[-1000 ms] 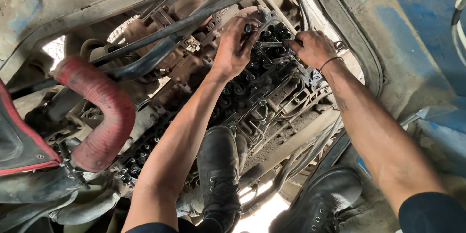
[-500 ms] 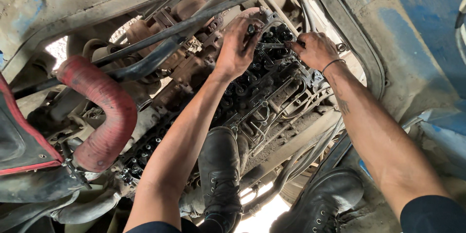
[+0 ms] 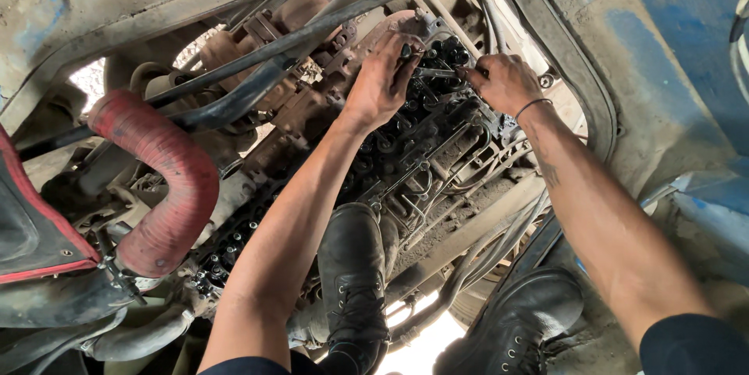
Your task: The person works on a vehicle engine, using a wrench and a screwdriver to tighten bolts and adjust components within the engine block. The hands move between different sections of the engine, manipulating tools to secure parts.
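I look down into an open, oily engine [image 3: 406, 149] with thin fuel pipes across its top. My left hand [image 3: 386, 78] reaches to the far end of the engine, fingers closed on a thin metal bar-shaped tool [image 3: 437, 72] lying across the parts there. My right hand [image 3: 505, 82] grips the other end of the same tool, with a dark band on the wrist. Both hands sit close together over the black valve parts. What the tool's tip engages is hidden by my fingers.
A thick red hose [image 3: 160, 188] curves at the left. A dark metal bar [image 3: 296, 39] crosses above the engine. My two black boots [image 3: 355, 281] [image 3: 519, 328] stand on the engine and frame below. A blue cab wall [image 3: 686, 47] rises at the right.
Both hands have stayed on the tool at the engine's far end, with only small shifts of the fingers. The view has moved slightly.
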